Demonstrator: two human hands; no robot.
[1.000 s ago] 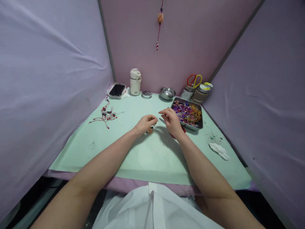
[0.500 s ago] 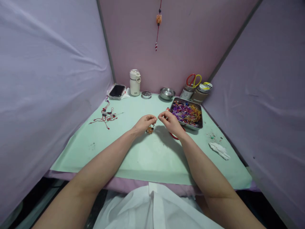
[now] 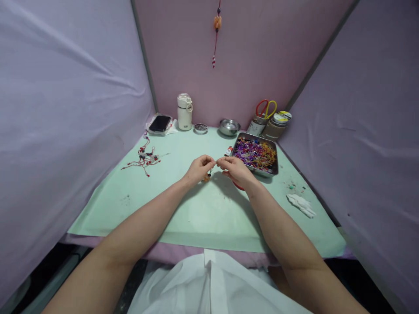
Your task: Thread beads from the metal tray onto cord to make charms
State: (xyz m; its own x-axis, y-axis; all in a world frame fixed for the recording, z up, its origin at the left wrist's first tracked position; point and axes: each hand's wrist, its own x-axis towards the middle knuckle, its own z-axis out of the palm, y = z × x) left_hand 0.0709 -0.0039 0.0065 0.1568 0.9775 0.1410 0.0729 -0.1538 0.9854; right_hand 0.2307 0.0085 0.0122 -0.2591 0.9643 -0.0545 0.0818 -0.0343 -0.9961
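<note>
My left hand [image 3: 199, 169] is closed in a pinch above the middle of the table. Just below its fingers hangs a beaded strand [image 3: 207, 177] with orange and dark beads, partly hidden by the hand. My right hand [image 3: 234, 168] is pinched too, its fingertips meeting those of the left. Whatever lies between the right fingertips is too small to make out. Under the right wrist shows part of a red loop-shaped handle [image 3: 238, 186].
A metal tray [image 3: 269, 173] of purple and gold beaded strands stands right, beside a small bottle [image 3: 229, 151]. Finished-looking red-corded strands [image 3: 145, 158] lie left. Along the back are a phone [image 3: 160, 123], a white flask [image 3: 185, 114], a metal bowl [image 3: 229, 127] and jars [image 3: 276, 127]. A white cloth [image 3: 300, 205] lies right.
My right hand has moved slightly left, so its fingertips now meet the left ones; a small gap was between them before. The small bottle beside the tray shows more.
</note>
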